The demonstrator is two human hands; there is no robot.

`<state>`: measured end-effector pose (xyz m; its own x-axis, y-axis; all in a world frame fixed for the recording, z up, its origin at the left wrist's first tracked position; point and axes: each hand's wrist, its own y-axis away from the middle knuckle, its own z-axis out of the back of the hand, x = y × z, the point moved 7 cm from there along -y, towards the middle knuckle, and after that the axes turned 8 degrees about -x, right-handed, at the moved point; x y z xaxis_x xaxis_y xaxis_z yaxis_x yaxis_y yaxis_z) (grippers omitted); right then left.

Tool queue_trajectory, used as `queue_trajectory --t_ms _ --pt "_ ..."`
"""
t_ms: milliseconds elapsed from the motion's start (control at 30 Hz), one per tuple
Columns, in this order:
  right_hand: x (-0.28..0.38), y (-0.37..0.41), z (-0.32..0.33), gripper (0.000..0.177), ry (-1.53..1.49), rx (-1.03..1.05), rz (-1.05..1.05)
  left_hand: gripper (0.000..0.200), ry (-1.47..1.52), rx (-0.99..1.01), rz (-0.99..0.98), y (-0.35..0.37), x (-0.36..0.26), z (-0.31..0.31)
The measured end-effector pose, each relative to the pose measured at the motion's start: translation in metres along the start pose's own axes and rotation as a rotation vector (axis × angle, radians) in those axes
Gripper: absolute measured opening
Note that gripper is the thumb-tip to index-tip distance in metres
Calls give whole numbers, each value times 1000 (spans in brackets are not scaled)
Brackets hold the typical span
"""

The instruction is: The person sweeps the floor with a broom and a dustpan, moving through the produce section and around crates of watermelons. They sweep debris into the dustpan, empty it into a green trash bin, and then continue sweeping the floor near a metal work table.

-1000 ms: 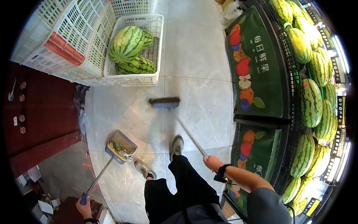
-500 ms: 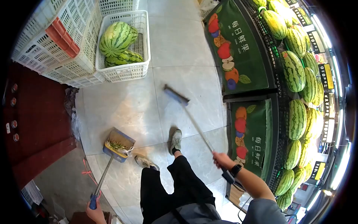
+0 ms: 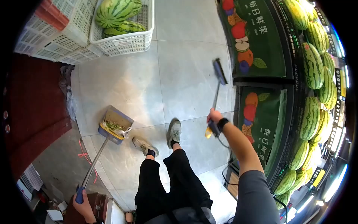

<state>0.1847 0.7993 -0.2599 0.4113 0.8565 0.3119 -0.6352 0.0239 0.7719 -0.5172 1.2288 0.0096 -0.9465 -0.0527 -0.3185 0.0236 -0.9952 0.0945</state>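
My right hand (image 3: 214, 115) is wrapped round the handle of a broom (image 3: 220, 72), whose blue head with dark bristles is by the foot of the green display stand. A dark watch is on that wrist, and a black and yellow handle end shows below the hand. At lower left my left hand (image 3: 84, 207) grips the blue grip of a long-handled dustpan (image 3: 116, 118). The pan rests on the tiles, holding green and yellowish plant scraps and a whitish piece of plastic.
White plastic crates (image 3: 126, 43) stand at upper left, one with watermelons (image 3: 117, 13) in it. Along the right runs a display stand (image 3: 261, 48) with green fruit-printed panels and rows of watermelons. A dark red cabinet (image 3: 39, 112) is at left, with crumpled plastic (image 3: 71, 100) beside it.
The broom has swung right, from the middle of the floor to the stand's foot, its head turned nearly upright in view. My right hand has moved forward. The dustpan stays on the floor.
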Motion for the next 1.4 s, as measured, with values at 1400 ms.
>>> queue_trajectory --t_ms 1400 --pt "19 212 -79 62 585 226 38 35 -97 -133 -81 -4 -8 9"
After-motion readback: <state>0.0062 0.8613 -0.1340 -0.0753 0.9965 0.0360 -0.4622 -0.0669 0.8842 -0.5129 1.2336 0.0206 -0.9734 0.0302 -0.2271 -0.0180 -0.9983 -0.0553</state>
